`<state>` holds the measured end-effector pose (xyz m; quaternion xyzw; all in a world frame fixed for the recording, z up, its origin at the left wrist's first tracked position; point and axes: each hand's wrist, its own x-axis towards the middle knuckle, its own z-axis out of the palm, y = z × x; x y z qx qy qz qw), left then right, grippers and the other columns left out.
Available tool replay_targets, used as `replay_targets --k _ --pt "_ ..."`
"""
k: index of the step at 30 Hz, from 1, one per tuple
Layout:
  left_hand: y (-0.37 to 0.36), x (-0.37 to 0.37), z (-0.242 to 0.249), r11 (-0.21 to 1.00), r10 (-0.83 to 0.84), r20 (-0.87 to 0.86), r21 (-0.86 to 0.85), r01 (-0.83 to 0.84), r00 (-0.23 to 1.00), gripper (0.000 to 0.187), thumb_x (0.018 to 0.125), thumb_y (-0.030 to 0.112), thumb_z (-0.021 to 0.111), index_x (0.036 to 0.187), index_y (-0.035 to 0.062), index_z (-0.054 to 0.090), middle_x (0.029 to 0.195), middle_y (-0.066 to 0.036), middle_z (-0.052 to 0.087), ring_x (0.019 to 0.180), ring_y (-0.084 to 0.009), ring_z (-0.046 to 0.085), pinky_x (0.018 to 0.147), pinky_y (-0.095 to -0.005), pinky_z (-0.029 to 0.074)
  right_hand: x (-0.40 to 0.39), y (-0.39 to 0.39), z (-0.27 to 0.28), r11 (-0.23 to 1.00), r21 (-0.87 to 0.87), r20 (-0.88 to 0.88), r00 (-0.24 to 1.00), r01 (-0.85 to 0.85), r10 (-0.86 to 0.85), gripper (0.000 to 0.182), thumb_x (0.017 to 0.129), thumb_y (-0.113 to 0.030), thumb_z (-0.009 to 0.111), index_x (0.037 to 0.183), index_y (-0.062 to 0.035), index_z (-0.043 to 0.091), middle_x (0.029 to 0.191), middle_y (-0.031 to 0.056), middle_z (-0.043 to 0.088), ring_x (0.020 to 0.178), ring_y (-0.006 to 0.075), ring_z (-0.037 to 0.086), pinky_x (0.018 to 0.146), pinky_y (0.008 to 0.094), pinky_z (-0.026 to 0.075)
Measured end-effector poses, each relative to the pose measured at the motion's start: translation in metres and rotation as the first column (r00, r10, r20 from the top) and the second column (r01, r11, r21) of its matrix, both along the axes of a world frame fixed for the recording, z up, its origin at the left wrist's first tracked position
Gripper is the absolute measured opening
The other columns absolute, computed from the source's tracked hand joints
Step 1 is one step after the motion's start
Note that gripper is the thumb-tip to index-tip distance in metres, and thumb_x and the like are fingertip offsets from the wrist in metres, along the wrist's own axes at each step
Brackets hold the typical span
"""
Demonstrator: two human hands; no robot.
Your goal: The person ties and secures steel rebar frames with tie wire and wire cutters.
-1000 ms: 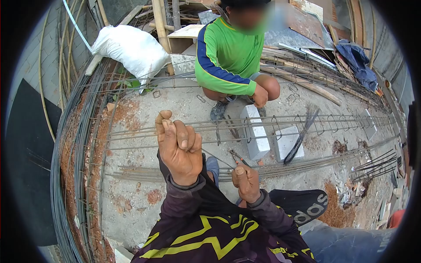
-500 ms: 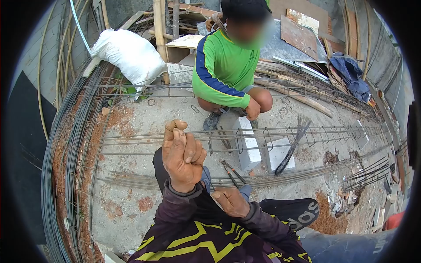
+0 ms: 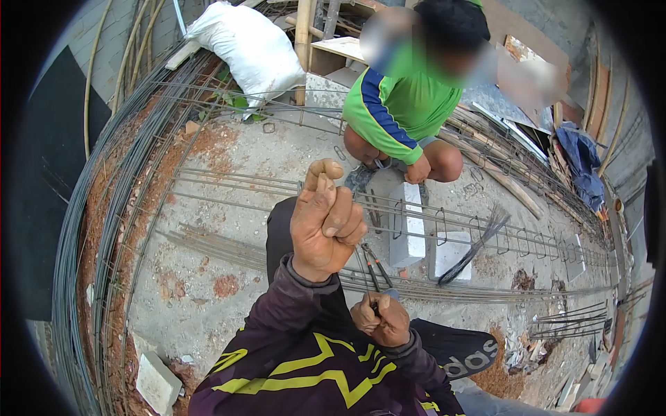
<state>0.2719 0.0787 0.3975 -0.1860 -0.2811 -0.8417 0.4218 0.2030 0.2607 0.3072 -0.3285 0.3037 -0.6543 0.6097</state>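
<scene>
The left hand (image 3: 325,220) is raised close to the camera, its fingers curled into a loose fist with the index finger and thumb pinched together at the top. Whether a thin tie wire runs between those fingertips cannot be made out, since the back of the hand hides the palm side. The right hand (image 3: 380,318) sits lower, near the chest, clenched around the handles of a pair of pincers (image 3: 372,267). The tool's dark arms rise from the fist toward the rebar cage (image 3: 444,229), and its head is hard to separate from the steel bars behind it.

The cage lies lengthwise on the concrete ground (image 3: 208,256), propped on two white blocks (image 3: 408,225), and its far end fades into blur at the right edge. A bundle of tie wire (image 3: 475,246) rests across the cage beside the blocks.

Across the cage a person in a green shirt (image 3: 402,104) squats, partly cut off at the top. A white sack (image 3: 250,45) lies behind on stacked timber.
</scene>
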Motion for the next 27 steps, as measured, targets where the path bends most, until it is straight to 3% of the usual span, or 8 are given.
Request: replay_targets --k 2,6,9,10,16,19,23,27 --pt "0.004 0.000 0.003 0.999 -0.029 0.029 0.030 0.028 0.999 0.021 0.102 0.021 0.039 0.121 0.0136 0.043 0.052 0.004 0.030 0.039 -0.0050 0.019 0.037 -0.0216 0.018 0.008 0.000 -0.007 0.998 -0.042 0.137 0.990 0.038 -0.032 0.049 0.097 -0.048 0.041 0.075 -0.0047 0.046 0.056 -0.0025 0.032 0.051 0.0092 0.026 0.050 0.0252 0.024" --pt "0.010 -0.005 0.001 0.993 -0.115 -0.047 0.014 0.115 0.992 0.024 0.101 0.023 0.042 0.121 0.0111 0.042 0.051 0.004 0.028 0.039 -0.0049 0.020 0.037 -0.0217 0.018 0.009 0.009 -0.022 0.993 -0.108 0.047 0.998 0.046 -0.041 0.043 0.097 -0.045 0.044 0.077 -0.0067 0.048 0.054 -0.0020 0.032 0.048 0.0121 0.029 0.046 0.0283 0.026" --pt "0.014 -0.007 0.000 0.987 -0.159 -0.099 0.021 0.162 0.982 0.024 0.100 0.024 0.042 0.121 0.0101 0.042 0.050 0.004 0.028 0.038 -0.0049 0.019 0.036 -0.0217 0.018 0.013 0.015 -0.019 0.990 -0.051 0.118 0.985 0.133 -0.127 0.041 0.094 -0.041 0.054 0.078 -0.0027 0.056 0.051 -0.0027 0.036 0.047 0.0090 0.030 0.047 0.0256 0.023" --pt "0.014 -0.007 -0.001 0.988 -0.144 -0.094 0.035 0.148 0.985 0.024 0.100 0.024 0.043 0.120 0.0098 0.042 0.050 0.004 0.028 0.038 -0.0048 0.019 0.036 -0.0217 0.018 0.014 0.014 -0.016 0.970 -0.042 0.048 0.970 0.239 -0.237 0.039 0.096 -0.037 0.052 0.075 -0.0040 0.054 0.053 -0.0020 0.038 0.047 0.0087 0.030 0.045 0.0253 0.024" --pt "0.013 0.004 -0.004 0.993 -0.100 -0.083 0.048 0.104 0.991 0.022 0.101 0.022 0.041 0.120 0.0113 0.042 0.050 0.004 0.028 0.038 -0.0052 0.019 0.036 -0.0219 0.018 0.019 0.008 -0.016 0.905 -0.118 -0.329 0.844 0.408 -0.424 0.036 0.098 -0.031 0.048 0.072 -0.0054 0.050 0.057 -0.0008 0.042 0.047 0.0077 0.034 0.044 0.0231 0.027" --pt "0.009 0.004 0.001 0.988 0.014 0.057 0.156 -0.022 0.998 0.020 0.101 0.020 0.040 0.120 0.0132 0.044 0.054 0.004 0.031 0.041 -0.0051 0.021 0.038 -0.0211 0.020 0.009 0.005 -0.004 0.916 -0.052 -0.555 0.750 0.399 -0.358 0.038 0.098 -0.032 0.047 0.074 -0.0034 0.052 0.058 -0.0003 0.045 0.049 0.0064 0.036 0.045 0.0223 0.028" --pt "0.004 0.003 0.002 0.977 0.078 0.114 0.190 -0.098 0.990 0.020 0.101 0.020 0.040 0.120 0.0147 0.046 0.058 0.005 0.033 0.044 -0.0048 0.023 0.040 -0.0202 0.022 0.002 0.003 -0.002 0.912 -0.116 -0.627 0.683 0.393 -0.374 0.037 0.098 -0.029 0.047 0.075 -0.0016 0.053 0.059 -0.0002 0.046 0.051 0.0057 0.038 0.047 0.0224 0.029" --pt "0.003 0.004 -0.011 0.997 -0.008 -0.036 0.077 0.011 0.999 0.022 0.101 0.020 0.040 0.122 0.0149 0.047 0.059 0.004 0.033 0.045 -0.0048 0.024 0.041 -0.0200 0.023 -0.002 0.001 -0.009 0.790 -0.234 -0.401 0.684 0.567 -0.610 0.036 0.098 -0.028 0.048 0.073 -0.0034 0.049 0.058 0.0001 0.042 0.051 0.0062 0.035 0.046 0.0234 0.027"
